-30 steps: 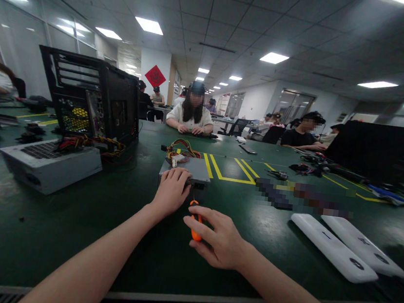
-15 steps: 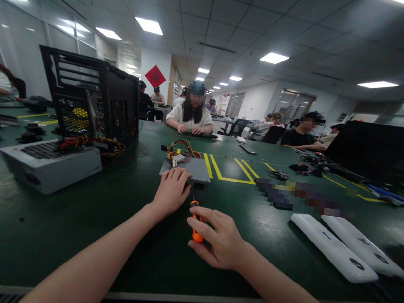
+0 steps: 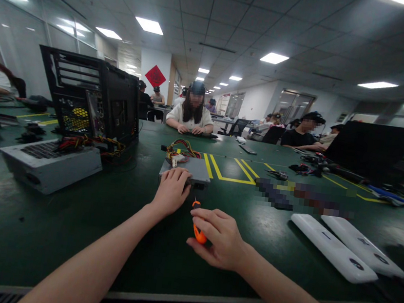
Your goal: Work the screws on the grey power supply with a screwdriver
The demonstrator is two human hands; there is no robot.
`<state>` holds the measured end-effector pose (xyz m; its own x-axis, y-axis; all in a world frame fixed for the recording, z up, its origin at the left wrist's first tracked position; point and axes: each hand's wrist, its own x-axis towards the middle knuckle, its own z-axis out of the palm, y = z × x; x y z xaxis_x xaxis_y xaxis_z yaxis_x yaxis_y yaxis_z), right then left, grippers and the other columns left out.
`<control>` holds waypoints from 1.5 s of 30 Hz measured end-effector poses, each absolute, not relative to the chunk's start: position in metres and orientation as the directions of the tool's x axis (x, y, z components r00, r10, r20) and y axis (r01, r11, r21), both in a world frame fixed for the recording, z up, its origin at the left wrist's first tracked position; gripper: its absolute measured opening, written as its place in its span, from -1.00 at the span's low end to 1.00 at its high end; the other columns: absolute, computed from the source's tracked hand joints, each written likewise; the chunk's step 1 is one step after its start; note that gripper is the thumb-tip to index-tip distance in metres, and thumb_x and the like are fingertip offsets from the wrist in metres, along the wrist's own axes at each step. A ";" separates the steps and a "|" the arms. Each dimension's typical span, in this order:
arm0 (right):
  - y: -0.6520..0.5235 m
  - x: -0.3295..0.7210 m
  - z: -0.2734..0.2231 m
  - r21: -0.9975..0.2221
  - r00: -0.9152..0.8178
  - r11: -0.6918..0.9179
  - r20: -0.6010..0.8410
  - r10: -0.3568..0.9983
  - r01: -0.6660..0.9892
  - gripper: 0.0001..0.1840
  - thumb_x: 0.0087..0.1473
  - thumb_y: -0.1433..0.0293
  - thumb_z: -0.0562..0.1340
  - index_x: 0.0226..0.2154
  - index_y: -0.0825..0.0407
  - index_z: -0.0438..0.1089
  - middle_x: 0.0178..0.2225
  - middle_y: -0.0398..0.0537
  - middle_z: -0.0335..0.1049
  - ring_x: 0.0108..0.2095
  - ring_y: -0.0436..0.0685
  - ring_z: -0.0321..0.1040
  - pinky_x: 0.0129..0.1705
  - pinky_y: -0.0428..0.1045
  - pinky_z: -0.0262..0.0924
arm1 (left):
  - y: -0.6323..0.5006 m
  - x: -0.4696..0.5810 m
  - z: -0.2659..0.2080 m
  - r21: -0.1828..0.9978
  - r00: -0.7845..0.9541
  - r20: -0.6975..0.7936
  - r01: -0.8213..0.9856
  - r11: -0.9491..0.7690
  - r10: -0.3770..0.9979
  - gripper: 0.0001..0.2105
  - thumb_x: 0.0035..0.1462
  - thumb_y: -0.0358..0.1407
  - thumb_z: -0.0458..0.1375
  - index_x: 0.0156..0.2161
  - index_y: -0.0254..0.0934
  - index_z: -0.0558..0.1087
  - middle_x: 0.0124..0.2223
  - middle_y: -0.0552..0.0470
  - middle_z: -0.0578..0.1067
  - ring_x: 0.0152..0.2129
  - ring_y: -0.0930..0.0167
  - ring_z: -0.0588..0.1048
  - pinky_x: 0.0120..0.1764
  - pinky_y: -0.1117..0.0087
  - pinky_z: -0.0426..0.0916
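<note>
Head-worn view, faced forward and down across the green workbench point(image 3: 161, 272)
The left hand point(image 3: 172, 189) and right hand point(image 3: 219, 237) are seen near, from above and behind; the ceiling point(image 3: 190, 5) is included overhead.

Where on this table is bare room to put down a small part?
Bare tabletop shows between the larger power supply and left forearm, and between the right hand and white oblong devices. It is crowded at the smaller power supply, under the left hand and near the orange screwdriver, and back at right, among dark cables.
</note>
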<state>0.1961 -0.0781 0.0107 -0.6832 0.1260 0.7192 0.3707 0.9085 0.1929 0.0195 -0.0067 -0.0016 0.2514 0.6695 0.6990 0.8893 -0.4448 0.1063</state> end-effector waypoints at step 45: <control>-0.079 0.197 0.010 0.120 -0.694 0.929 0.700 0.170 0.349 -0.68 0.08 0.22 0.11 -0.22 0.13 0.19 -0.19 0.18 0.37 -0.29 0.11 0.37 -0.33 -0.02 0.29 | -0.008 0.019 0.000 0.117 0.249 0.698 0.885 -0.450 0.671 -0.76 0.08 -0.34 0.02 -0.10 -0.22 0.29 -0.06 -0.05 0.35 -0.09 0.27 0.27 -0.06 0.20 0.12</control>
<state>0.1969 -0.0790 0.0098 -0.6938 0.1698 0.6999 0.3489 0.9294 0.1203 0.0195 -0.0081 -0.0004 0.2489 0.6714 0.6981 0.8855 -0.4497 0.1168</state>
